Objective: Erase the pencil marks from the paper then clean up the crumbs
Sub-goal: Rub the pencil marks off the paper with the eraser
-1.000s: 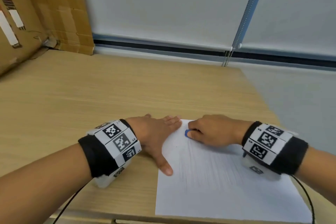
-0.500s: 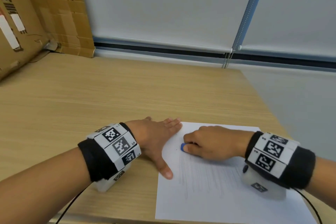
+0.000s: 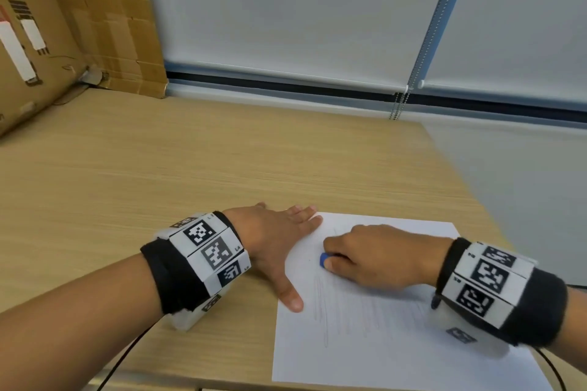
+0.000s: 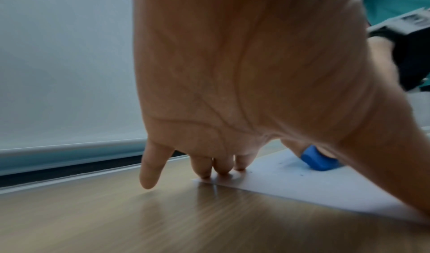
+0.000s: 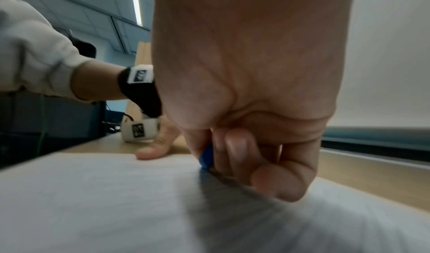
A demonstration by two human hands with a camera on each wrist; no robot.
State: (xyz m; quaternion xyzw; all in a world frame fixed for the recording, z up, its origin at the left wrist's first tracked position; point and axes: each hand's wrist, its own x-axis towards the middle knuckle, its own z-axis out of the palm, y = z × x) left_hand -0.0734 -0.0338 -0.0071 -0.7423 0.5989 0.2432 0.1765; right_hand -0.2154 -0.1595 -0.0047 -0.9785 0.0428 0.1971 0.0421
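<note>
My right hand (image 3: 378, 255) pinches the blue eraser (image 3: 324, 259), its tip pressed to the white paper (image 3: 381, 343) near the sheet's upper left. My left hand (image 3: 273, 232) lies flat, fingers straight, pinning the paper's left edge to the wooden desk (image 3: 158, 168). Erasing stage under way; faint pencil marks (image 3: 365, 305) remain below the eraser. Next strokes, in my judgement, need steady downward pressure.
</note>
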